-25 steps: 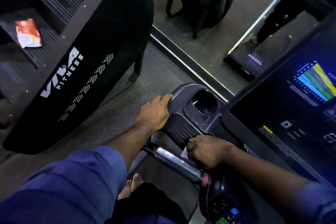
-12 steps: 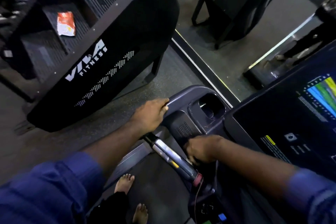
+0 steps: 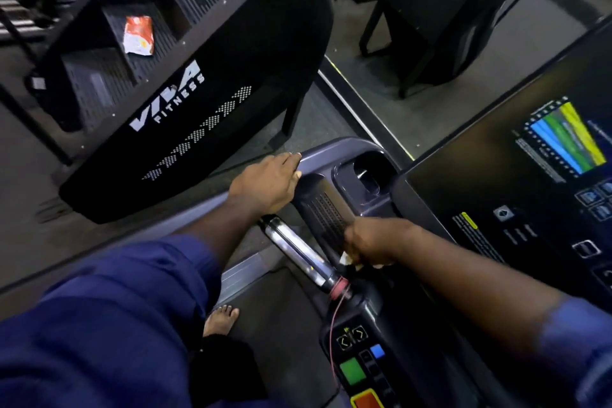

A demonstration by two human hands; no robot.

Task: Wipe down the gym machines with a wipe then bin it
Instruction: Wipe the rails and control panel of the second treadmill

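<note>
our left hand lies flat-ish on the treadmill console edge | right hand we've got bunched round the wipe, pressing it down

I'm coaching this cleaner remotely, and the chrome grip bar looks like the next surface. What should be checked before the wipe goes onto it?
1. Wipe in hand: ok. The right hand grips the wipe; a white corner shows beneath it.
2. Steady stance: ok. The left hand rests on the console rim.
3. Chrome grip bar unobstructed: ok. Nothing lies on it.
4. Red cord out of the way: not ok. It sits at the bar's near end and hangs down.
5. Wipe clean enough: cannot tell; mostly hidden.
6. Bin within sight: not ok; none in view.
</note>
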